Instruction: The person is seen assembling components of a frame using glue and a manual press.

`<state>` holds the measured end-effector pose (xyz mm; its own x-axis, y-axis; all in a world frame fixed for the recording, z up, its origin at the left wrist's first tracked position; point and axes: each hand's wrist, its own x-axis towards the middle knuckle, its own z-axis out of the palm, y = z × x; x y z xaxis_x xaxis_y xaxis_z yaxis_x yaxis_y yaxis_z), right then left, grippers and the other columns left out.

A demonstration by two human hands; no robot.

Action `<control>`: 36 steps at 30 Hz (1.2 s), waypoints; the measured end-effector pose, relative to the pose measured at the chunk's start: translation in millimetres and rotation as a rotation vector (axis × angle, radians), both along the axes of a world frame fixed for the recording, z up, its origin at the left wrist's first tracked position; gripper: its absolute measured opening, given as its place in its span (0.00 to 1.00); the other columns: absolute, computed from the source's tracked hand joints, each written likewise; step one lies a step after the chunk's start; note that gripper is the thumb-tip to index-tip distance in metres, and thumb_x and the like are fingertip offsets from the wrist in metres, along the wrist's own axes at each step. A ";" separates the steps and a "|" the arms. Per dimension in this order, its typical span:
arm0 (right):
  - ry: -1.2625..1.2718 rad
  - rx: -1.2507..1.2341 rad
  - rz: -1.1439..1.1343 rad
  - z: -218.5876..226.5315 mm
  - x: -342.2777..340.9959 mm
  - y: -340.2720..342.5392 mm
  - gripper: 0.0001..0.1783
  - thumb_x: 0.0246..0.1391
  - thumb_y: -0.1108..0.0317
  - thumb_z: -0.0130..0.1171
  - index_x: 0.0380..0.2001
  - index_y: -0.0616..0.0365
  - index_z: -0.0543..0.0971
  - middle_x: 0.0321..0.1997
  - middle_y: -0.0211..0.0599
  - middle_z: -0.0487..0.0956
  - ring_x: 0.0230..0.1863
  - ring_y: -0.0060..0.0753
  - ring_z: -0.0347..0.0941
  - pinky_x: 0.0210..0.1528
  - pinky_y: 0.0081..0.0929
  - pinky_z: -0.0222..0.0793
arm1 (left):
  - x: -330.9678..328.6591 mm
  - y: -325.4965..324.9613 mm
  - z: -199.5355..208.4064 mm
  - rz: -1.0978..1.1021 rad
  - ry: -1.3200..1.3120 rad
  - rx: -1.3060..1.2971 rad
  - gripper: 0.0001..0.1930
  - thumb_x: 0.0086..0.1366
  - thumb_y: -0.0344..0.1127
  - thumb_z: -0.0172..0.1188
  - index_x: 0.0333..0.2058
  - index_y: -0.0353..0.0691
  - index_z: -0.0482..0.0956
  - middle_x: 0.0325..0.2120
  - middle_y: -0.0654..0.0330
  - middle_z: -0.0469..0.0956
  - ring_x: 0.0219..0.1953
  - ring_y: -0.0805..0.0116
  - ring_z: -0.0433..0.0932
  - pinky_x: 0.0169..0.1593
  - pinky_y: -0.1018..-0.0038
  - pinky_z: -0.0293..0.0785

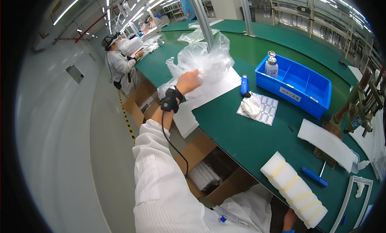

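Clear plastic bags (207, 58) lie in a big, crinkly heap near the far left part of the green table (225, 130). The left hand (189, 82) is right at the near side of the heap, touching it. Its back faces up, and its knuckles are bent a little. The fingertips go into the shiny plastic, so I cannot tell if they pinch some of it or just rest on it.

The left arm comes up from the bottom and reaches far out, leaning a bit to the right. It has a loose white sleeve (161, 172), and the cuff sits below the wrist. A black wrist strap (171, 99) goes around the wrist, and a thin black cord (175, 149) runs down from it in a curve.

Low down by the near table edge, a bit of bare skin looks like the right hand (289, 219) or wrist. Most of it is hidden, so I cannot tell if it is wide, narrow or holding something.

White sheeting (227, 83) lies beneath the bags, and some of it hangs over the edge. To the right of the heap, a blue tool (244, 85) lies beside a white cloth (251, 106). Behind them is a blue bin (270, 81) with a bottle (272, 68) standing in its left part.
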<state>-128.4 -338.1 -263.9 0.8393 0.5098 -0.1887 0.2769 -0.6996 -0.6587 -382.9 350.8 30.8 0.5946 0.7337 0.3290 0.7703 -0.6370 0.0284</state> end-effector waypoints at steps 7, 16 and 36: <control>-0.009 0.054 0.000 -13.4 2.5 -1.2 0.26 0.68 0.62 0.47 0.64 0.65 0.64 0.69 0.54 0.62 0.71 0.53 0.55 0.70 0.40 0.48 | -8.4 12.4 34.3 -0.193 -0.087 -0.057 0.24 0.55 0.45 0.63 0.46 0.36 0.76 0.36 0.40 0.80 0.41 0.41 0.79 0.46 0.55 0.75; -0.048 0.083 -0.022 -34.2 6.0 -19.3 0.27 0.66 0.62 0.50 0.65 0.63 0.64 0.70 0.51 0.62 0.71 0.52 0.55 0.71 0.41 0.48 | 40.7 -34.5 -82.3 -0.151 0.121 -0.007 0.11 0.62 0.41 0.52 0.37 0.43 0.77 0.30 0.48 0.81 0.35 0.46 0.81 0.38 0.50 0.75; -0.166 -0.125 0.028 -4.8 14.7 -30.7 0.22 0.68 0.64 0.47 0.58 0.70 0.69 0.63 0.57 0.70 0.64 0.56 0.64 0.65 0.43 0.56 | 19.6 16.7 9.0 -0.070 -0.174 -0.185 0.46 0.60 0.68 0.55 0.64 0.34 0.61 0.60 0.38 0.66 0.63 0.44 0.66 0.65 0.63 0.60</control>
